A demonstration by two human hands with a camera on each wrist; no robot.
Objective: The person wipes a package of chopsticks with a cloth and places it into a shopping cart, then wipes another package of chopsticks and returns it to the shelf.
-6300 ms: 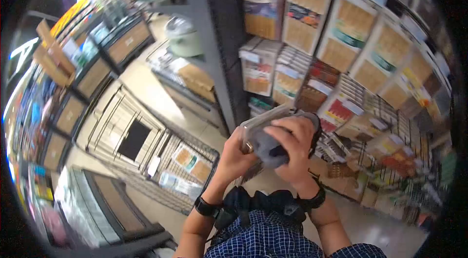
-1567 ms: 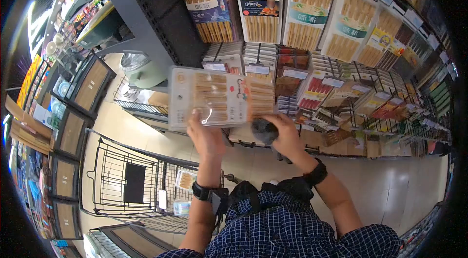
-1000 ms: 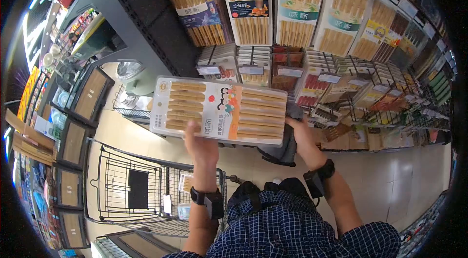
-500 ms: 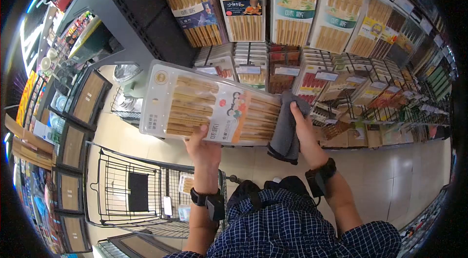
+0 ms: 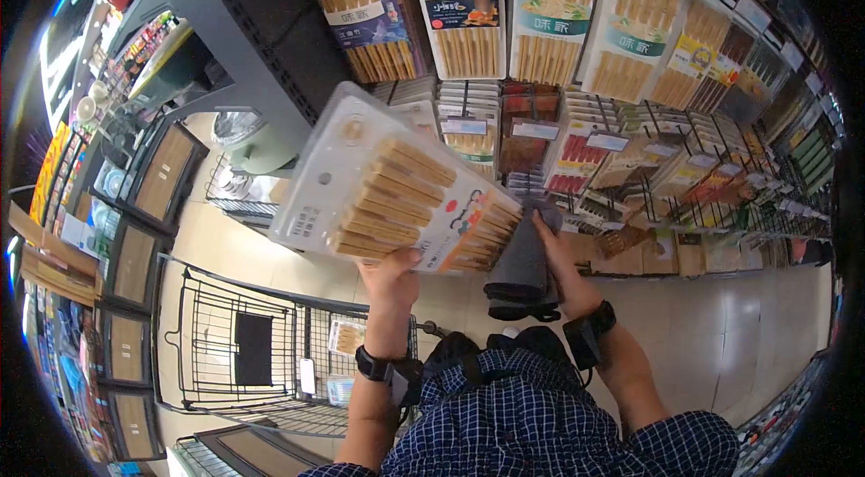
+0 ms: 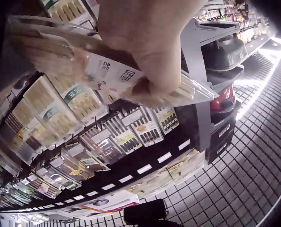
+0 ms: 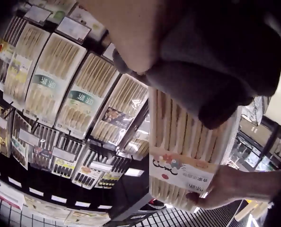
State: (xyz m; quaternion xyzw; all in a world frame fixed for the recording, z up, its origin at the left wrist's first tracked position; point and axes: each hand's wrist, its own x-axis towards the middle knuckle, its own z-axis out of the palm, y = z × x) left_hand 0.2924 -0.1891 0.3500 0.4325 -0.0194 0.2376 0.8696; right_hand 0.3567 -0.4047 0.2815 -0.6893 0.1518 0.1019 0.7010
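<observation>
A clear plastic pack of wooden chopsticks (image 5: 396, 193) with a white and orange label is held up in front of the body, tilted with its left end higher. My left hand (image 5: 389, 283) grips its lower edge, the thumb over the front; in the left wrist view this hand (image 6: 145, 45) covers part of the pack. A dark grey cloth (image 5: 523, 256) hangs at the pack's right end. My right hand (image 5: 560, 265) holds that cloth, thumb on top, against the pack. In the right wrist view the bunched cloth (image 7: 202, 61) overlaps the chopsticks' end and hides the right fingers.
Display racks with hanging chopstick packs (image 5: 461, 18) fill the far side, beside a grey shelf post (image 5: 225, 54). A black wire shopping cart (image 5: 203, 333) stands at lower left, carrying a chopstick pack (image 5: 345, 337) and a white phone-like object (image 5: 308, 376). Behind is a pale green bin (image 5: 257, 148).
Earlier the cloth was wrapped over the pack in both hands. Since then the pack has turned face up; in the last half second it tilts more steeply, and the cloth has dropped slightly.
</observation>
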